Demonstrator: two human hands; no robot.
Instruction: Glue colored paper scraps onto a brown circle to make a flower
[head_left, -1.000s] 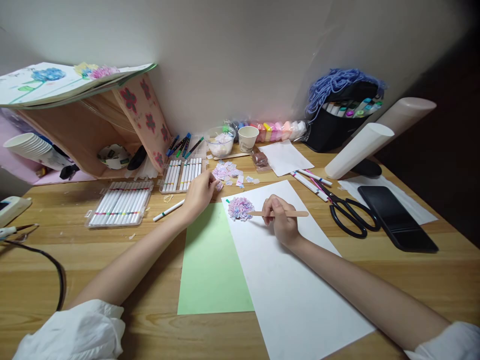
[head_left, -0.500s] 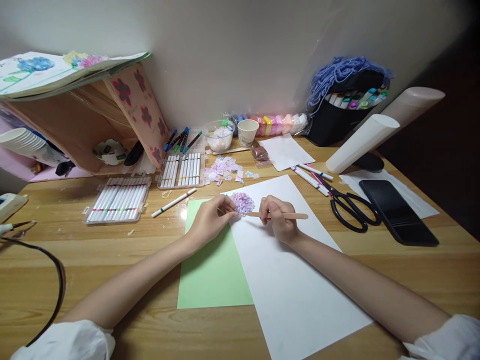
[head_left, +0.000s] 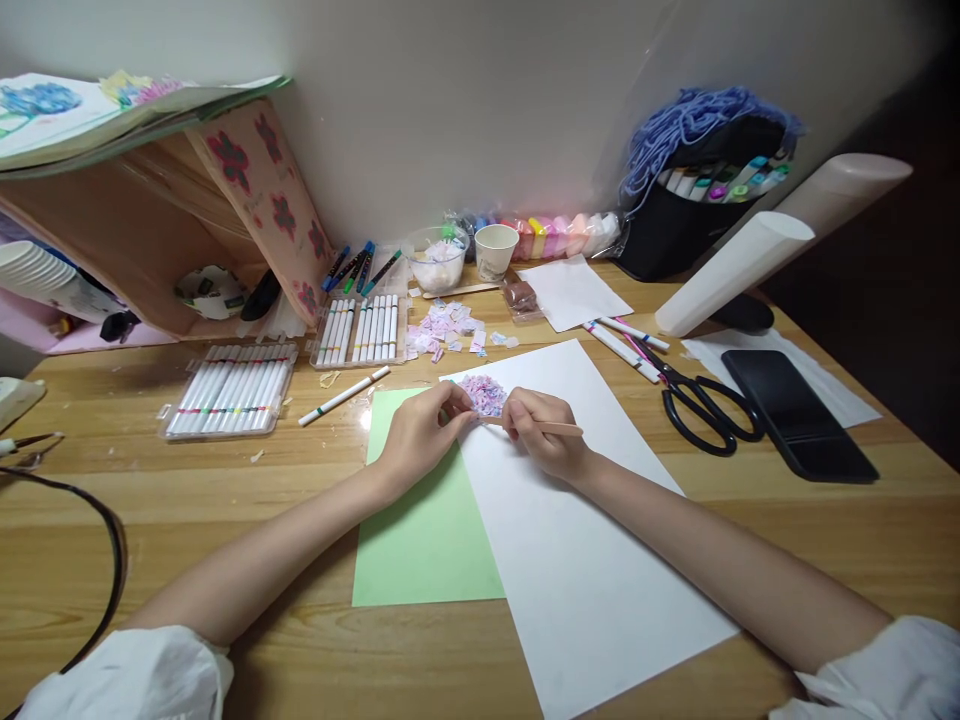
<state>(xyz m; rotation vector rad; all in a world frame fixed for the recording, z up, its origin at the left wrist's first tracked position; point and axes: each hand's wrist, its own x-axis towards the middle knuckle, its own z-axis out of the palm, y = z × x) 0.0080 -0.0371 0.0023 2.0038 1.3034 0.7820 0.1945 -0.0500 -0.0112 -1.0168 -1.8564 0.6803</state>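
1. While the right hand [head_left: 546, 432] kept its grip on the stick [head_left: 566, 429], the left hand [head_left: 422, 435] had left the scraps [head_left: 448, 330], where it was a second earlier, and come in to the cluster [head_left: 484, 393].
2. The cluster lay on the white sheet [head_left: 600, 560], near its far left corner, partly hidden by the hands.
3. The right thumb and fingers were folded snugly round the stick, with no visible gap; its rounded end stuck out past the hand toward the right.
4. The left thumb and forefinger were drawn close together at the stick's other end, beside the cluster's near edge. Whether they pinched a scrap or touched the stick, I could not tell.
5. The right hand had also shifted left over the last half second, bringing both hands almost together. For the work, that seemed to mean attention had passed from gathering scraps to the cluster's edge.
6. Many scraps lay loose beyond the green sheet [head_left: 420, 540]; the pen [head_left: 343, 396] rested to the left, untouched.
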